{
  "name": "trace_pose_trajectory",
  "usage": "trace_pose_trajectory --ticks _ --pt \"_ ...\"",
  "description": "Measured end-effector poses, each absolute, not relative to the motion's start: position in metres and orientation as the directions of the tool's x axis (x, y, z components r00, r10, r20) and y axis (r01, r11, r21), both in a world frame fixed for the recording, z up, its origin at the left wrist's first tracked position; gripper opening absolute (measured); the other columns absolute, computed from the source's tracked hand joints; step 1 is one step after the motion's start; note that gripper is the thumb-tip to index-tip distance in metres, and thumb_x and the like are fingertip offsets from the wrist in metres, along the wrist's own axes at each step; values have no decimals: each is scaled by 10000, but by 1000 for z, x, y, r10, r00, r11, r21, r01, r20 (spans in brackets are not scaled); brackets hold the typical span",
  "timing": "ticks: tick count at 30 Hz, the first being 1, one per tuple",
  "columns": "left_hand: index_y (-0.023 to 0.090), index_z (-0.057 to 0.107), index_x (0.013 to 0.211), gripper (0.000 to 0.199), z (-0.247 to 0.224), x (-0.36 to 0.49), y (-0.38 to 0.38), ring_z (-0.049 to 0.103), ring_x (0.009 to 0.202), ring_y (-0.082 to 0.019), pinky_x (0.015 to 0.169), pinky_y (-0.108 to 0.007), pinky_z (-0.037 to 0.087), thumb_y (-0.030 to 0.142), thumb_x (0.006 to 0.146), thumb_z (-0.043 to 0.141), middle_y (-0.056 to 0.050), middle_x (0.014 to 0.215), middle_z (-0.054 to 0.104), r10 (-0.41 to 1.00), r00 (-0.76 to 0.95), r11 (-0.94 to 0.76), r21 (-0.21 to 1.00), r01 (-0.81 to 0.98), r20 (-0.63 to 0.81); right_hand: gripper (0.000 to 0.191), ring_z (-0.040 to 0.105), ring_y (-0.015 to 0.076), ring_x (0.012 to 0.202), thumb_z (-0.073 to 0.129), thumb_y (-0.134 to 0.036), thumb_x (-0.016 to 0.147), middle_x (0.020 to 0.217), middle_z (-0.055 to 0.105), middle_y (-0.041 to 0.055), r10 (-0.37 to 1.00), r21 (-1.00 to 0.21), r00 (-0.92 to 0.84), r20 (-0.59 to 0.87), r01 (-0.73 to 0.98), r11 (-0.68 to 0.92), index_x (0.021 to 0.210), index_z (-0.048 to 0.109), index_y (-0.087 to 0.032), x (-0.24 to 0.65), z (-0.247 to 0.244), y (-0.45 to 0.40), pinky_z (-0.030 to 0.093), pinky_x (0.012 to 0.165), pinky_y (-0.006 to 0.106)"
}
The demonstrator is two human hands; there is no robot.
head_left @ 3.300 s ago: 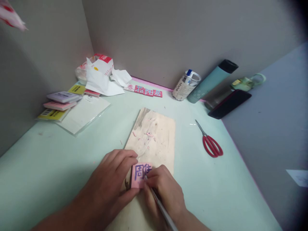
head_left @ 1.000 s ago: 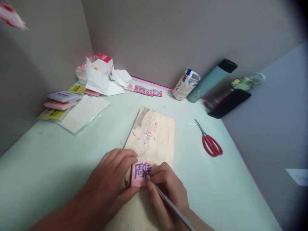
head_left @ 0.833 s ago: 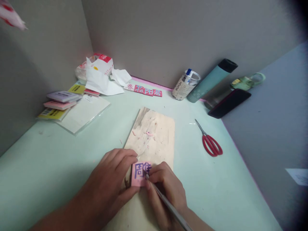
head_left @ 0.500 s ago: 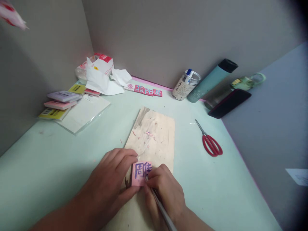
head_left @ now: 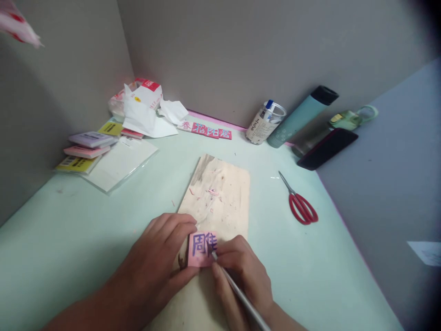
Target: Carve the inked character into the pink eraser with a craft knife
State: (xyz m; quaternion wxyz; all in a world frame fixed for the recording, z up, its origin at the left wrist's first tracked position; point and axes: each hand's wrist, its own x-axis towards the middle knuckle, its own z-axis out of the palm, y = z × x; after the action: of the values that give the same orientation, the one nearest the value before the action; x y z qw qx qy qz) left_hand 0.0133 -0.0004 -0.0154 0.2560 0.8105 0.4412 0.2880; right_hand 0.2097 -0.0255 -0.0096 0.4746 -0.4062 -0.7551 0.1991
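A square pink rubber block (head_left: 195,261) with a purple character drawn on it lies on a wooden board (head_left: 227,207). Fingers at its upper left edge and the thumb along its lower edge, my left hand (head_left: 161,257) is closed on the block and steadies it against the board. My right hand (head_left: 243,269) pinches a slim craft knife (head_left: 237,291) with a silver metal handle. The knife's dark tip is over the right half of the character; whether it cuts into the surface I cannot tell. Thin pink shavings (head_left: 213,192) lie farther up the board.
Red-handled scissors (head_left: 301,207) lie right of the board. Behind stand a can of pens (head_left: 263,124), a teal bottle (head_left: 303,115) and a leaning dark phone (head_left: 327,149). Carved red tiles (head_left: 210,130), crumpled white packaging (head_left: 141,110) and packaged blocks (head_left: 91,139) are at the back left.
My right hand has shifted slightly right, drawing the knife back and uncovering more of the character's right half. My left hand and the block stay in place.
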Motion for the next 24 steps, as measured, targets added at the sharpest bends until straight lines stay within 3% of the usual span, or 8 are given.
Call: trace_pose_trajectory --ticks 3,6,13,18,24 --pt "258 531 1233 345 -16 13 -1 604 1118 -293 965 -464 483 323 929 681 -59 1234 647 868 431 -473 676 566 247 304 650 195 784 554 5 874 914 666 68 818 -714 -215 533 404 572 1072 606 -219 215 -5 -26 547 627 314" --pt "282 555 1238 320 -14 12 -1 609 1124 -289 971 -448 481 354 946 663 -45 1235 659 859 441 -490 670 558 260 293 655 194 837 561 8 897 937 661 63 864 -766 -168 474 404 499 1062 607 -229 217 -1 -26 554 674 309" --pt "306 530 1192 241 -10 10 0 621 1035 -276 990 -456 424 313 970 624 -8 1089 693 860 442 -485 683 546 257 96 590 148 697 575 -149 990 837 607 17 926 -890 70 370 313 332 943 601 -229 217 1 -22 465 551 245" --pt "305 501 1236 279 -13 10 0 630 1044 -269 1110 -497 328 352 985 615 -10 1110 693 855 443 -497 670 552 269 84 585 134 636 609 -156 975 782 634 -2 931 -864 -61 361 353 359 931 624 -226 220 3 -25 447 541 244" --pt "289 522 1220 283 -12 10 0 629 1041 -273 1073 -492 392 378 976 633 -19 1086 691 859 442 -489 663 567 256 114 633 155 701 579 -119 966 817 656 21 924 -840 -175 340 386 382 954 637 -216 222 11 -27 495 609 271"
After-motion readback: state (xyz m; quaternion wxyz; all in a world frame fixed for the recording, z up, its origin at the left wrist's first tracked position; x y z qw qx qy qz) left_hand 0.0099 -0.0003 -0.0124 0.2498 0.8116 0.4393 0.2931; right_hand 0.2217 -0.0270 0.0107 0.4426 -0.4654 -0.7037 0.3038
